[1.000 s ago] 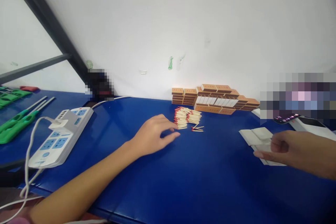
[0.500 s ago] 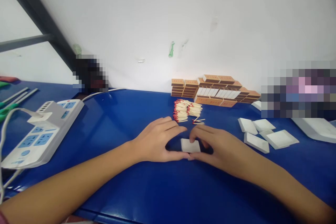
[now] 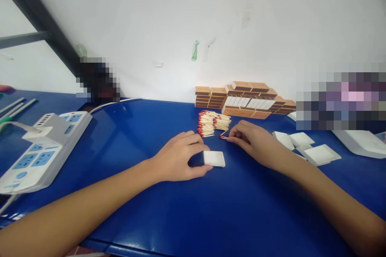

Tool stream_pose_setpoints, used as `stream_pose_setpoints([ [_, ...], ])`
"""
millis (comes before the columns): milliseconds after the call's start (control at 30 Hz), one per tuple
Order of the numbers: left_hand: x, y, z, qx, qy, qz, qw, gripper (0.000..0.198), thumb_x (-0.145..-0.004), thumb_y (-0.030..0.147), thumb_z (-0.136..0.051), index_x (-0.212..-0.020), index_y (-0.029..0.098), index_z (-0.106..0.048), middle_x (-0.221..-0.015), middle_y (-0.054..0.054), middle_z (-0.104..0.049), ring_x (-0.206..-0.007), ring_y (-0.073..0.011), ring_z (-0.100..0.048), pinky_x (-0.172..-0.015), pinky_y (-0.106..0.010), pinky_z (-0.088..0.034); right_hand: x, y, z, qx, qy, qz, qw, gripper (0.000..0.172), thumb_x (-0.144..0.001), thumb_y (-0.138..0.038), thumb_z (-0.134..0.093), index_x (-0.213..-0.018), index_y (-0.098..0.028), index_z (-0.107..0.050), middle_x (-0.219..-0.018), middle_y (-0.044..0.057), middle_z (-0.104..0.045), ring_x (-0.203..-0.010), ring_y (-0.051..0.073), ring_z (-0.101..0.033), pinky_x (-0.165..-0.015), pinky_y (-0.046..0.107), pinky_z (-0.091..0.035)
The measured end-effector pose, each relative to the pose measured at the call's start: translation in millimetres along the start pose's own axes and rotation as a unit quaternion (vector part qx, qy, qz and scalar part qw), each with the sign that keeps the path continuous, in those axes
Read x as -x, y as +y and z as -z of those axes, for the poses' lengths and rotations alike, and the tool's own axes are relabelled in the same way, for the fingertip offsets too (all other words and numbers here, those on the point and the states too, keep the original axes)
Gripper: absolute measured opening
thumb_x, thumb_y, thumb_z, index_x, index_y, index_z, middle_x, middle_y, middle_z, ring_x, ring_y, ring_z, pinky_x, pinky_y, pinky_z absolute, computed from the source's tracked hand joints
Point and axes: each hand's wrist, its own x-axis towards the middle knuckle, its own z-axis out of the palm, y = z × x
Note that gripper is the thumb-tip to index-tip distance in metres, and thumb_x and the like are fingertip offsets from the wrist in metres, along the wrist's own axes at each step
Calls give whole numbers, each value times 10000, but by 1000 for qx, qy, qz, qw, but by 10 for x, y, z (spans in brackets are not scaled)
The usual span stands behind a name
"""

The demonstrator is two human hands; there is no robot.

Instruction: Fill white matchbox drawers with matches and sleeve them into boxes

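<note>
The small white box (image 3: pixel 214 159) is on the blue desk (image 3: pixel 181 217). The left hand (image 3: pixel 181 156) has its thumb and fingers apart around the box's left end, but I can't tell if they squeeze it. The right hand's (image 3: pixel 253 138) grip is pinched together on some loose matches (image 3: pixel 222 137), farther away than the box. A big match pile (image 3: pixel 208 122) is just left of those. Matchboxes (image 3: pixel 245 111) stand at the far wall (image 3: pixel 144 16).
</note>
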Motion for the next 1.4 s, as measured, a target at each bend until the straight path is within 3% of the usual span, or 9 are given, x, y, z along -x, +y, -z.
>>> stream_pose_setpoints([
  [167, 8, -18, -18, -13, 12, 6, 1000, 325, -935, 421, -736, -1140, 169, -753, -1025, -74, -719, -923, -223, -630, -879, -397, -512, 60, -16, 51, 27, -12, 5, 1000, 240, -1060, -381, -490, -928, -226, -618, -971, 65, -645, -774, 214, -655, -714, 364, -502],
  [300, 3, -24, -21, -18, 19, 13, 1000, 335, -925, 418, -749, -1142, 164, -758, -1007, -70, -713, -912, -223, -626, -873, -399, -515, 125, -245, 96, 19, 12, 39, 999, 209, -1084, -353, -494, -962, -227, -607, -972, 52, -649, -817, 201, -672, -722, 334, -518],
  [433, -7, -23, -13, -17, 21, 8, 1000, 319, -919, 406, -754, -1113, 153, -761, -998, -72, -710, -904, -220, -623, -866, -391, -520, 188, -540, -32, 84, 1, 102, 991, 166, -1085, -312, -524, -974, -214, -600, -968, 42, -655, -750, 186, -662, -625, 314, -494],
  [567, -8, -27, -8, -16, 24, 4, 1000, 306, -924, 419, -750, -1075, 153, -761, -990, -76, -714, -895, -217, -623, -860, -387, -523, 217, -633, -134, 113, 2, 142, 983, 132, -1076, -293, -545, -1016, -194, -608, -979, 51, -659, -787, 200, -672, -598, 315, -480],
  [800, 1, -35, -7, -16, 14, 4, 1000, 315, -921, 437, -757, -1101, 178, -759, -1021, -72, -718, -916, -221, -638, -881, -395, -520, 223, -505, 36, -29, -22, 109, 993, 67, -1054, -238, -582, -1011, -222, -631, -968, 29, -633, -810, 164, -628, -701, 288, -492],
  [967, -3, -36, -9, -14, 10, 1, 1000, 302, -914, 410, -767, -1106, 177, -757, -1018, -70, -713, -921, -221, -635, -866, -386, -517, 236, -515, -43, -84, -43, 90, 991, 112, -1065, -254, -566, -987, -234, -644, -922, 14, -632, -767, 145, -598, -679, 276, -474],
  [1133, -9, -37, -9, -12, 8, -1, 1000, 307, -916, 404, -772, -1118, 174, -757, -1014, -66, -710, -934, -222, -639, -885, -387, -516, 216, -495, -125, -69, 25, 107, 992, 130, -1072, -253, -546, -999, -228, -650, -938, 24, -663, -771, 150, -621, -690, 288, -483],
  [1267, -14, -34, -6, -11, 5, 1, 1000, 312, -918, 403, -769, -1130, 173, -758, -1018, -70, -710, -939, -226, -643, -885, -387, -518, 141, -277, -89, 34, 100, 107, 989, 143, -1067, -285, -545, -1118, -225, -664, -1049, 66, -667, -873, 207, -665, -763, 341, -514],
  [1400, -11, -32, -2, -10, 0, 5, 1000, 321, -922, 415, -757, -1142, 181, -750, -1025, -75, -715, -949, -233, -648, -899, -396, -522, 14, -14, -55, 64, 55, 85, 993, 168, -1056, -328, -541, -1076, -224, -672, -1060, 84, -632, -894, 229, -656, -782, 367, -529],
])
